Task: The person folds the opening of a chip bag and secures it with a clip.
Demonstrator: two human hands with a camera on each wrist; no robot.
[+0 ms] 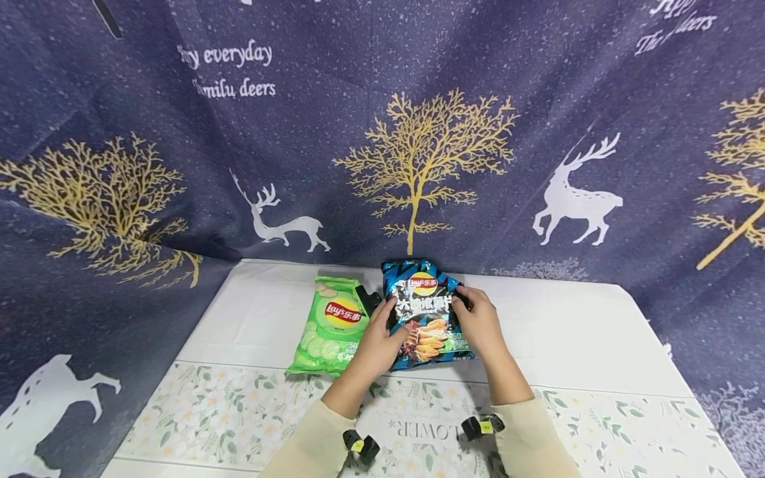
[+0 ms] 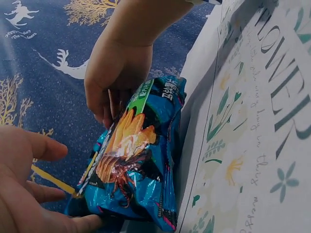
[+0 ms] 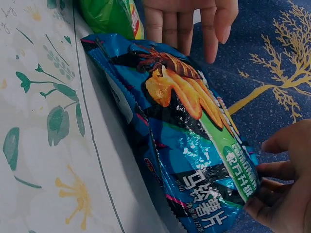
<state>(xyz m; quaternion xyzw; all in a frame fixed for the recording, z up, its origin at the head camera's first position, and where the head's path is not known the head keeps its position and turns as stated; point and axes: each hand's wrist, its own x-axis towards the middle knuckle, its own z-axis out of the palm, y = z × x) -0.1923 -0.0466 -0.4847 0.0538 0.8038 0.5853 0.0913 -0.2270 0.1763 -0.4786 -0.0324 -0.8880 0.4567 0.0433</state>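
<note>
A blue Lay's chip bag (image 1: 424, 312) with its printed front up lies on the table, in the middle of the head view. My left hand (image 1: 376, 345) is at the bag's left side, its thumb touching the bag and its other fingers loosely extended, as the left wrist view shows. At the opposite side is my right hand (image 1: 481, 325), with bent, relaxed fingertips (image 3: 257, 208) against the bag's edge. Neither hand visibly grips it. A green Lay's chip bag (image 1: 331, 325) lies just left of the blue one, near my left hand.
Between the two bags lies a black object (image 1: 369, 299), partly hidden. The white table (image 1: 556, 325) has a floral printed strip along its nearer part. Behind it hangs a dark blue cloth (image 1: 370, 133) with deer and trees.
</note>
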